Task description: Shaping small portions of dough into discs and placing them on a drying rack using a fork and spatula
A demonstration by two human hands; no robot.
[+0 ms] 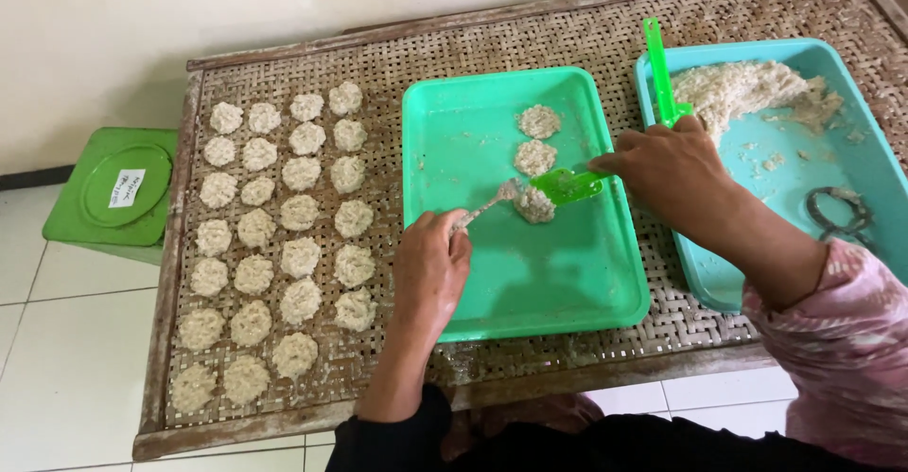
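While the woven rack (pixel 605 46) already had rows of patties (pixel 279 245) left of the green tray (pixel 530 273), only three sat on it. Left hand (pixel 430 269) gripped a fork (pixel 487 205), right hand (pixel 667 165) closed round a green scraper (pixel 567 185) at the nearest patty (pixel 534 207). Plenty of dough (pixel 747 89) was left in the blue tub (pixel 856 165) to the tray's right.

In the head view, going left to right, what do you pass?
Green lidded bin → rows of pale patties on the woven rack → left hand holding a fork → green tray → right hand → blue tray.
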